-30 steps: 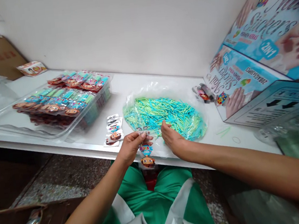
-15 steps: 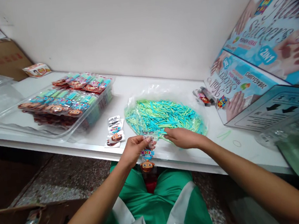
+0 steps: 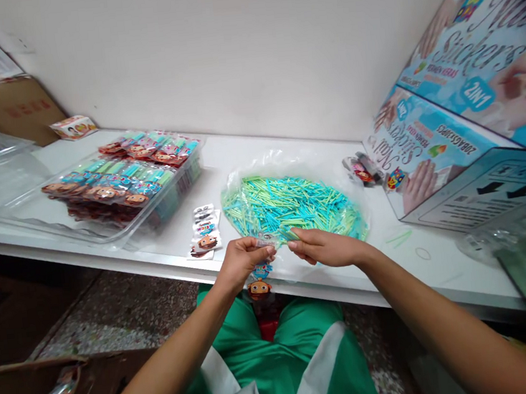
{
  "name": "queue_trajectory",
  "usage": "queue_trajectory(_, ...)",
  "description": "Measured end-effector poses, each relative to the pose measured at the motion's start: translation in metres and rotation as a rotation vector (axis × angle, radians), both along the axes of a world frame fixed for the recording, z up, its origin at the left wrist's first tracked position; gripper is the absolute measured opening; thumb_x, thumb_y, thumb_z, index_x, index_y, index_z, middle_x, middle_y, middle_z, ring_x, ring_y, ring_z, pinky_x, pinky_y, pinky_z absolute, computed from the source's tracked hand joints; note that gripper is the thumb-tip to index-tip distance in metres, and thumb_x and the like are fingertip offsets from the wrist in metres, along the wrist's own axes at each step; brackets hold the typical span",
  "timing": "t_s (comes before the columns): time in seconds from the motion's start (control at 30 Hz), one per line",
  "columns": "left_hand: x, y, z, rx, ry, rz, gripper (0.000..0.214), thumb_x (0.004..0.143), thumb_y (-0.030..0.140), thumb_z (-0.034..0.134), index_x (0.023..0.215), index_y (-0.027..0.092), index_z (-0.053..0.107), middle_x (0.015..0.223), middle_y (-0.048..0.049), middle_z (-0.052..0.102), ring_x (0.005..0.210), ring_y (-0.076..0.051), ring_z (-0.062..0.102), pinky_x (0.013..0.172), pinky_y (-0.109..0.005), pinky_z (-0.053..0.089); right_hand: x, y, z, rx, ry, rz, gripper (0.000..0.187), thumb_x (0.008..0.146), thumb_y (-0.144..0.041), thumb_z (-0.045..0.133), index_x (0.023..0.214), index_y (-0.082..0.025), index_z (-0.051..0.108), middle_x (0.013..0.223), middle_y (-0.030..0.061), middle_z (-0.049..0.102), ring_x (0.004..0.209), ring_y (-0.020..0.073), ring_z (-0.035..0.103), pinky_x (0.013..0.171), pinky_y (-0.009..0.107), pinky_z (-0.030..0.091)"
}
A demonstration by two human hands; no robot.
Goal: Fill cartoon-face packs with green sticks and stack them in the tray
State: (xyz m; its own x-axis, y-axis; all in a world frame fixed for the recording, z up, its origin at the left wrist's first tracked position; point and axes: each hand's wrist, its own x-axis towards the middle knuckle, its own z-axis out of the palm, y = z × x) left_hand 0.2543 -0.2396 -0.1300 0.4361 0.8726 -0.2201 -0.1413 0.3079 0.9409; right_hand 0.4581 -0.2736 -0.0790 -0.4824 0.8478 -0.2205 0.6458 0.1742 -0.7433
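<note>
Between thumb and fingers my left hand (image 3: 244, 261) pinches a clear printed packet (image 3: 259, 287) with a brown cartoon face, which hangs over the table's front edge. Close to its upper end, my right hand (image 3: 322, 246) has its fingers closed on thin green and blue sticks (image 3: 287, 234), their tips pointing at the packet. Whether the tips are inside it, I cannot tell. Just behind both hands lies a clear plastic bag (image 3: 357, 203) heaped with green and blue sticks (image 3: 291, 200). A small stack of flat printed packets (image 3: 205, 231) lies left of the bag.
At left, a clear plastic tray (image 3: 107, 238) holds rows of filled packets (image 3: 113, 181). Large blue printed boxes (image 3: 444, 134) stand at right, with dark packets (image 3: 362, 169) beside them. Loose sticks (image 3: 401, 239) lie on the white table (image 3: 347, 282). A brown carton (image 3: 86, 391) sits lower left.
My left hand has shifted its grip up to the packet's top end. The sticks in my right hand remain close to that end. The view has shifted slightly.
</note>
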Motion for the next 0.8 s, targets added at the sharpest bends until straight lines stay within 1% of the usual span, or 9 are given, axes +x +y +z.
queue_trajectory(0.13, 0.000, -0.001, 0.000, 0.158, 0.131, -0.027, 0.024, 0.059, 0.029, 0.075, 0.067, 0.010, 0.065, 0.060, -0.0020, 0.064, 0.054, -0.010, 0.055, 0.054, -0.021, 0.041, -0.001, 0.003, 0.005, 0.063, -0.097, 0.068, 0.031, 0.092, -0.043, 0.032, 0.074, -0.019, 0.041, 0.064, -0.0020, 0.046, 0.060, 0.0117, 0.043, 0.059, 0.026, 0.035)
queue_trajectory(0.23, -0.002, -0.002, 0.000, 0.335, 0.264, -0.035, 0.022, 0.068, 0.033, 0.068, 0.069, 0.011, 0.065, 0.058, 0.0011, 0.060, 0.051, -0.008, 0.049, 0.049, -0.019, 0.035, -0.002, 0.005, 0.011, 0.051, -0.179, 0.114, 0.029, 0.091, -0.041, 0.032, 0.075, -0.019, 0.042, 0.066, -0.0007, 0.047, 0.060, 0.0125, 0.043, 0.057, 0.026, 0.033)
queue_trajectory(0.3, -0.005, -0.002, 0.001, 0.462, 0.375, -0.039, 0.022, 0.073, 0.035, 0.063, 0.072, 0.013, 0.066, 0.059, 0.0015, 0.060, 0.052, -0.009, 0.048, 0.049, -0.019, 0.035, -0.002, 0.005, 0.015, 0.030, -0.226, 0.139, 0.028, 0.091, -0.041, 0.032, 0.077, -0.019, 0.043, 0.068, 0.0002, 0.049, 0.060, 0.0128, 0.044, 0.056, 0.025, 0.033)
queue_trajectory(0.43, -0.010, -0.002, 0.001, 0.737, 0.540, -0.065, 0.022, 0.080, 0.033, 0.056, 0.076, 0.015, 0.068, 0.065, -0.0005, 0.064, 0.060, -0.012, 0.055, 0.056, -0.021, 0.038, -0.005, 0.005, 0.018, 0.022, -0.331, 0.209, 0.028, 0.092, -0.039, 0.031, 0.079, -0.018, 0.045, 0.071, 0.0026, 0.053, 0.060, 0.0132, 0.046, 0.055, 0.024, 0.033)
queue_trajectory(0.5, -0.011, -0.001, 0.000, 0.868, 0.585, -0.081, 0.020, 0.082, 0.030, 0.054, 0.082, 0.016, 0.068, 0.073, -0.0029, 0.067, 0.067, -0.014, 0.059, 0.062, -0.022, 0.041, -0.007, 0.004, 0.017, 0.030, -0.407, 0.233, 0.028, 0.092, -0.038, 0.031, 0.082, -0.018, 0.047, 0.074, 0.0044, 0.056, 0.061, 0.0140, 0.048, 0.055, 0.024, 0.033)
queue_trajectory(0.57, -0.012, 0.000, -0.001, 0.999, 0.629, -0.116, 0.020, 0.083, 0.027, 0.052, 0.090, 0.016, 0.067, 0.083, -0.0061, 0.069, 0.076, -0.016, 0.062, 0.068, -0.025, 0.043, -0.009, 0.003, 0.015, 0.053, -0.506, 0.222, 0.027, 0.092, -0.038, 0.032, 0.090, -0.017, 0.049, 0.078, 0.0071, 0.060, 0.062, 0.0158, 0.052, 0.054, 0.025, 0.032)
queue_trajectory(0.63, -0.011, 0.000, -0.002, 1.109, 0.685, -0.181, 0.021, 0.084, 0.025, 0.050, 0.095, 0.015, 0.065, 0.087, -0.0085, 0.069, 0.081, -0.019, 0.063, 0.072, -0.027, 0.044, -0.013, 0.001, 0.014, 0.088, -0.601, 0.189, 0.027, 0.091, -0.037, 0.035, 0.099, -0.016, 0.049, 0.081, 0.0103, 0.063, 0.066, 0.0187, 0.056, 0.053, 0.025, 0.032)
queue_trajectory(0.7, -0.010, -0.001, 0.000, 1.164, 0.734, -0.264, 0.021, 0.085, 0.025, 0.048, 0.097, 0.016, 0.063, 0.088, -0.0092, 0.068, 0.083, -0.020, 0.063, 0.073, -0.029, 0.044, -0.018, -0.001, 0.014, 0.126, -0.657, 0.174, 0.026, 0.091, -0.033, 0.037, 0.106, -0.014, 0.046, 0.086, 0.0132, 0.065, 0.072, 0.0217, 0.059, 0.054, 0.026, 0.033)
queue_trajectory(0.8, -0.006, -0.005, 0.006, 1.135, 0.737, -0.386, 0.024, 0.087, 0.028, 0.045, 0.105, 0.018, 0.058, 0.094, -0.0087, 0.066, 0.088, -0.021, 0.061, 0.074, -0.029, 0.044, -0.024, 0.000, 0.017, 0.153, -0.668, 0.204, 0.024, 0.089, -0.026, 0.040, 0.108, -0.013, 0.046, 0.092, 0.0150, 0.065, 0.078, 0.0233, 0.061, 0.056, 0.027, 0.034)
